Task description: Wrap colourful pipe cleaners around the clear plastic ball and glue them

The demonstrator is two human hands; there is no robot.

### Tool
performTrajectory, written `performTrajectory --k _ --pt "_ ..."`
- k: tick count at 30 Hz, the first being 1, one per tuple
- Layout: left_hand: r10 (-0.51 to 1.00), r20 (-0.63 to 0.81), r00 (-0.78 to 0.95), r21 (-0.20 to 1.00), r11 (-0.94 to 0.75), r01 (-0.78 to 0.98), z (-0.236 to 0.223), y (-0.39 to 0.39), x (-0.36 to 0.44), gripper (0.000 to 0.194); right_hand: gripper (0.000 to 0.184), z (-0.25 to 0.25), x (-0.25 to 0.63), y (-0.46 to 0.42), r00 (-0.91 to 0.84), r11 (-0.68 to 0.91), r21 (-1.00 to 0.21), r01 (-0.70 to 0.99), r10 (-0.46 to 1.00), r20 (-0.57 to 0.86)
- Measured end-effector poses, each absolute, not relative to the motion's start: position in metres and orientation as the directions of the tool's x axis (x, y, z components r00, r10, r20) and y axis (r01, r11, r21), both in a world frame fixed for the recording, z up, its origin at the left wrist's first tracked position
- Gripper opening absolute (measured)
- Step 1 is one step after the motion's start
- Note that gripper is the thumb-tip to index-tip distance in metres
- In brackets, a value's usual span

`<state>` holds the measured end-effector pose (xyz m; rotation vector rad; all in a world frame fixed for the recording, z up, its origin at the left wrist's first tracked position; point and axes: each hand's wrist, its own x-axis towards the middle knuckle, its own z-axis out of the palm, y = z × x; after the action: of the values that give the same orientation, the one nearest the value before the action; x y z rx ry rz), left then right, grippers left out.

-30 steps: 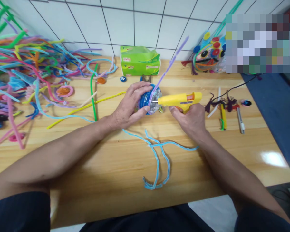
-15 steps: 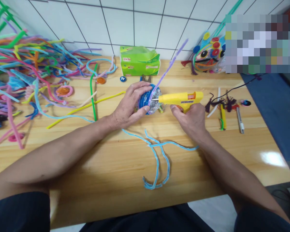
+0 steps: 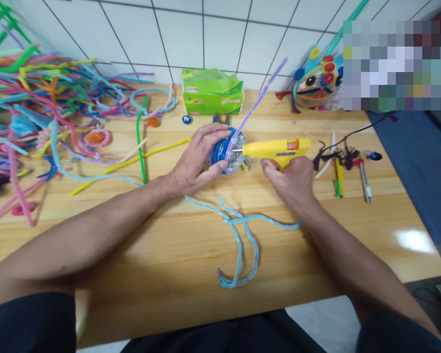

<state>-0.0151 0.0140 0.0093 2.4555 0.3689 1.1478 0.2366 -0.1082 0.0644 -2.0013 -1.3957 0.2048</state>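
Observation:
My left hand point(image 3: 200, 157) is closed round a clear plastic piece point(image 3: 237, 158) that is wrapped in blue on the hand's side; its exact kind is hard to make out. A purple pipe cleaner point(image 3: 255, 108) lies along the blue edge, and its free end sticks up to the right. My right hand point(image 3: 292, 179) grips a yellow hot glue gun point(image 3: 268, 148) by its handle. The gun's metal nozzle meets the purple pipe cleaner at the clear piece. Light blue pipe cleaners point(image 3: 238, 245) lie on the table just in front of my hands.
Many coloured pipe cleaners point(image 3: 51, 98) are heaped at the left. A green tissue pack point(image 3: 213, 93) stands against the tiled wall, with pliers point(image 3: 222, 119) before it. At the right are a decorated craft head point(image 3: 318, 83), dark tassels point(image 3: 347, 154) and a utility knife point(image 3: 365, 184).
The glue gun and my right hand have shifted very slightly to the right. My left hand and the piece in it have stayed in place.

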Motion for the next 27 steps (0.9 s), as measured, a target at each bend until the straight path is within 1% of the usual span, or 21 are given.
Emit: performTrajectory --k 6,13,18,21,27 --pt "0.439 0.659 0.611 0.49 -0.867 0.095 0.0083 0.0127 -0.0148 0.069 0.026 0.0632 0.2388 -0.1087 0.385 -0.163 -0.601 0.782 0.885 0.26" --pt "0.43 0.658 0.619 0.5 -0.863 0.068 0.0089 0.0132 -0.0154 0.071 0.025 0.0619 0.2384 -0.1099 0.382 -0.145 -0.625 0.767 0.886 0.262" --pt "0.423 0.637 0.644 0.475 -0.874 0.104 0.0102 0.0137 -0.0172 0.071 0.025 0.0627 0.2385 -0.1087 0.391 -0.163 -0.619 0.769 0.885 0.253" --pt "0.416 0.648 0.638 0.467 -0.879 0.099 0.0101 0.0137 -0.0166 0.07 0.023 0.0615 0.2394 -0.1087 0.387 -0.162 -0.619 0.768 0.888 0.248" --pt "0.43 0.649 0.627 0.482 -0.87 0.098 0.0096 0.0133 -0.0155 0.069 0.024 0.0599 0.2395 -0.1097 0.373 -0.131 -0.626 0.769 0.887 0.272"
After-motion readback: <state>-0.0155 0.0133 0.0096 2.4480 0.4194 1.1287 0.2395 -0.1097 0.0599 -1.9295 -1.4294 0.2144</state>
